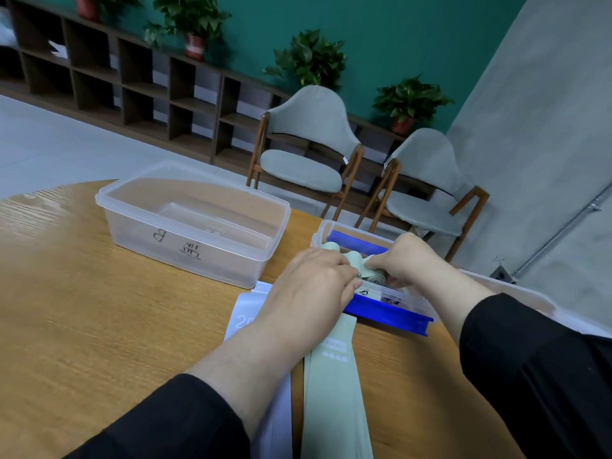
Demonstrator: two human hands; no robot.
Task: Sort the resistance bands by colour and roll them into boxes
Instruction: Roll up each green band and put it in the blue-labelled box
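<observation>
Pale green band (331, 385) is being rolled: fingers (347, 276) of the left hand (314, 279) curl over the roll (372, 276), fingers of the right hand (407, 256) pinch its other end. Both ends held, likely so the roll stays tight and square. Loose tail of the band is laid flat toward the body, which feeds the roll straight.

Roll sits just above the near edge of the clear box (397, 294) with blue base, so a short drop in is judged next. A blue roll (356, 243) is already seen inside that box; whether green belongs there cannot be told.

Larger clear box (185, 223), marked "B", stands apart to the left, nothing seen in it. White sheets (245, 313) lie under the left wrist.

Surface (82, 326): wood-grain. Room: two grey chairs (308, 154), dark shelving, potted plants, green wall.
</observation>
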